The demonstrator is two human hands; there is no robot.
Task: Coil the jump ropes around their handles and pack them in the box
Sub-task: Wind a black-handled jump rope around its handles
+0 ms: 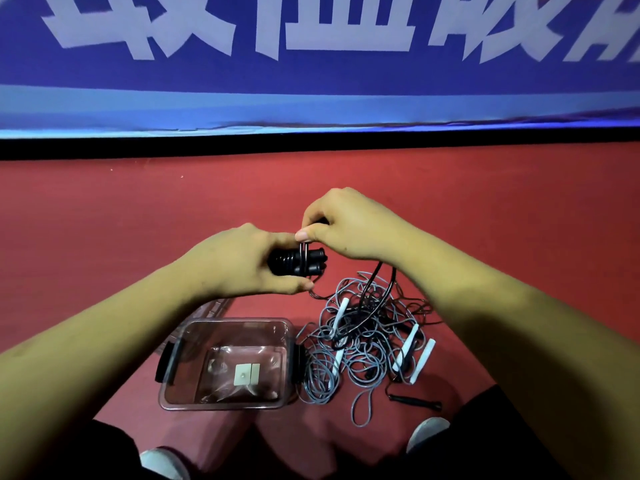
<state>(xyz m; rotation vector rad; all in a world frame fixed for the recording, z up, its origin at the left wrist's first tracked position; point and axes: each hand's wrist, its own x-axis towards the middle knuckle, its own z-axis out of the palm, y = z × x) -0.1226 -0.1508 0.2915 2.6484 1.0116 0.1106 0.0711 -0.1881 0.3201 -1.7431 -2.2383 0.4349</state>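
Left forearm and right forearm: bare, reaching forward from the person and converging.
Left hand: fingers curled round a pair of black handles held side by side, with several turns of black rope wound on them.
Right hand: just above the handles' free end, thumb and fingers pinching a loop of the black rope. The slack hangs from under this hand to the floor.
Clear box: on the red floor beneath the left hand, open, a black latch at each end, a small white tag on its bottom.
Grey ropes: a loose tangle beneath the right hand, just beside the box, with white handles among them.
Single black handle: at the tangle's near edge.
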